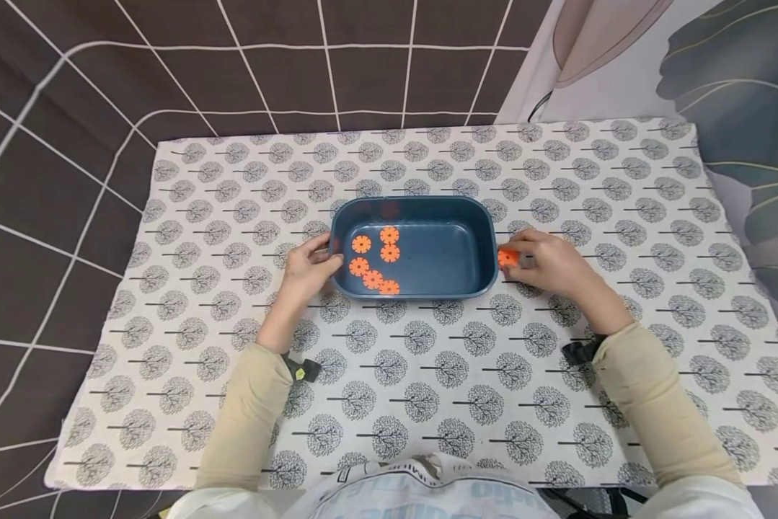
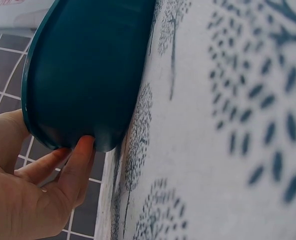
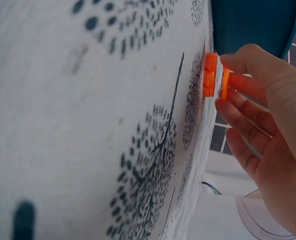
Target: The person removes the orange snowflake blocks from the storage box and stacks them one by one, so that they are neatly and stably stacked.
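Observation:
A dark blue plastic tub (image 1: pixel 427 290) stands on the tablecloth, with several orange notched discs (image 1: pixel 390 253) lying flat in its left half. At the tub's left end my left hand (image 1: pixel 306 269) holds the wall, its thumb over the rim and its fingers against the outside. Just beyond the right end, my right hand (image 1: pixel 552 262) pinches one orange notched disc (image 3: pixel 225 84) between thumb and fingers. Right beside that disc, a small orange stack (image 3: pixel 210 75) of the same kind of piece sits on the cloth, partly covered by the hand in the head view.
A white cloth (image 1: pixel 389 404) printed with grey trees covers the table. Dark tiled-pattern fabric (image 1: pixel 285 79) rises behind and to the left; a patterned curtain (image 1: pixel 745 144) hangs at the right. Dark wrist straps (image 1: pixel 580 353) sit on both forearms.

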